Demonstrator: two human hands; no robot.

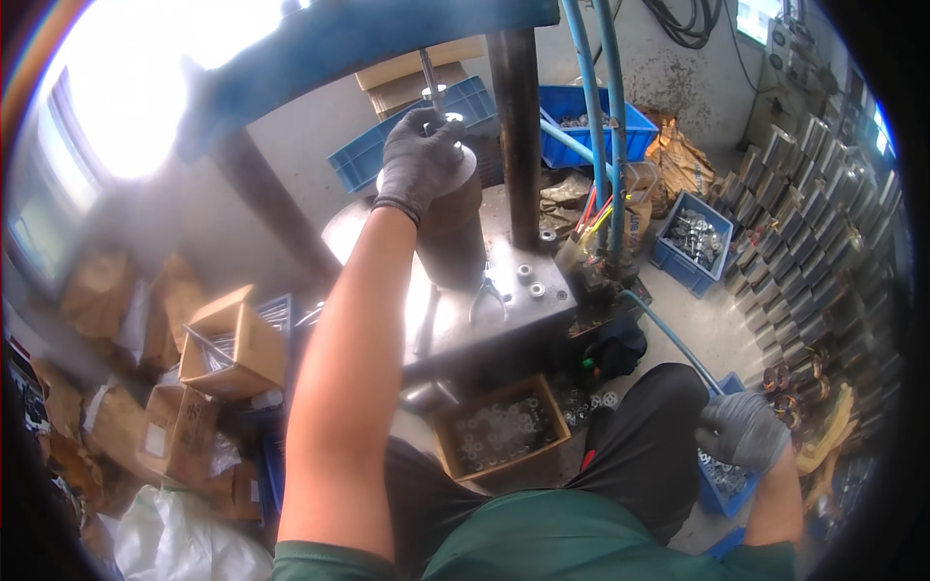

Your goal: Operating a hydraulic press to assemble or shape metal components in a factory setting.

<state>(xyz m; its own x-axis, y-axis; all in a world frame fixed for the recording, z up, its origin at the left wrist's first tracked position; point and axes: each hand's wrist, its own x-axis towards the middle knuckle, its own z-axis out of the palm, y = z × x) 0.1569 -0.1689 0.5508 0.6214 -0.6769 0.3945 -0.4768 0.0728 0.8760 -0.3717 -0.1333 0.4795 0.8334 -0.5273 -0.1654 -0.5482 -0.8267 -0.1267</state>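
My left hand, in a dark grey glove, reaches up to the top of a dark cylinder standing on a metal press table. Its fingers are closed around a shiny metal part, mostly hidden by the glove, below a vertical press rod. A pale round flange shows under that hand. At the lower right my right hand, gloved in grey, is closed at the end of a blue lever. Pliers and small metal rings lie on the table.
A dark post and blue hoses rise beside the cylinder. Below the table sits a box of rings. Blue bins of metal parts and stacked metal cylinders stand right; cardboard boxes crowd the left.
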